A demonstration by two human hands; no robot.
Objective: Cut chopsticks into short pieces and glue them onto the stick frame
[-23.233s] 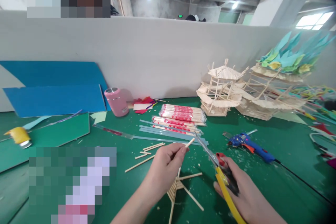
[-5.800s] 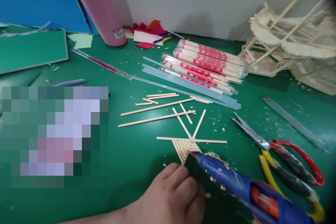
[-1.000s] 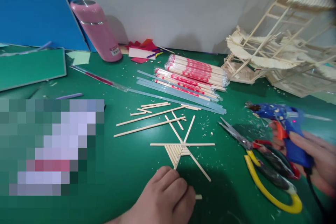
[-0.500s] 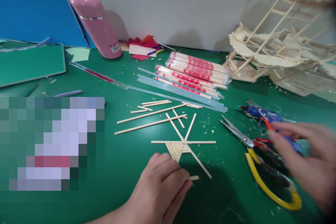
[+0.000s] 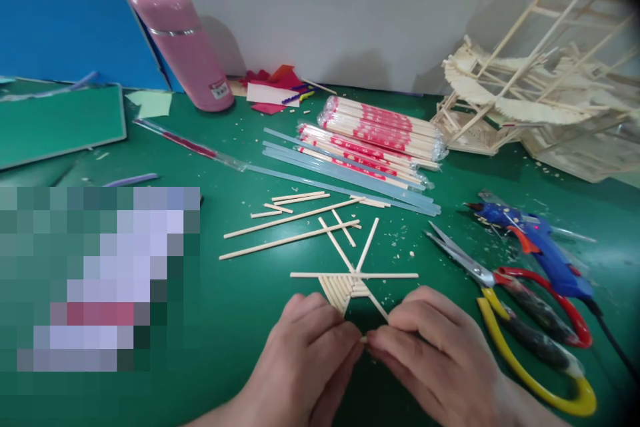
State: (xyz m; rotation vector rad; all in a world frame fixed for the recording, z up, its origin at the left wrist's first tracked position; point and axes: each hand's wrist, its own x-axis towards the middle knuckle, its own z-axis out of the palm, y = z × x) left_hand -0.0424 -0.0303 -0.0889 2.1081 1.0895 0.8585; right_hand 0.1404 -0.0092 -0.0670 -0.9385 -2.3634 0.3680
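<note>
- Broadly, the green surface carries everything; a large stick-built model stands at its far right against the wall, well apart from the hands.
- Behind, a pink flask stands upright near blue boards, and wrapped chopstick packs lie beside long clear strips.
- Right of the work lie the scissors, blades apart, and just beyond them the blue glue gun, set down on its side — both within reach but touched by neither hand.
- Loose cut sticks lie just behind the work, not blocking it.
- The small stick fan lies flat in front of the hands; one long spoke runs down toward the fingertips.
- The left hand and right hand meet fingertip to fingertip, both curled and pinching a short stick piece at that spoke's near end — probably to hold it steady. The piece is mostly hidden.
</note>
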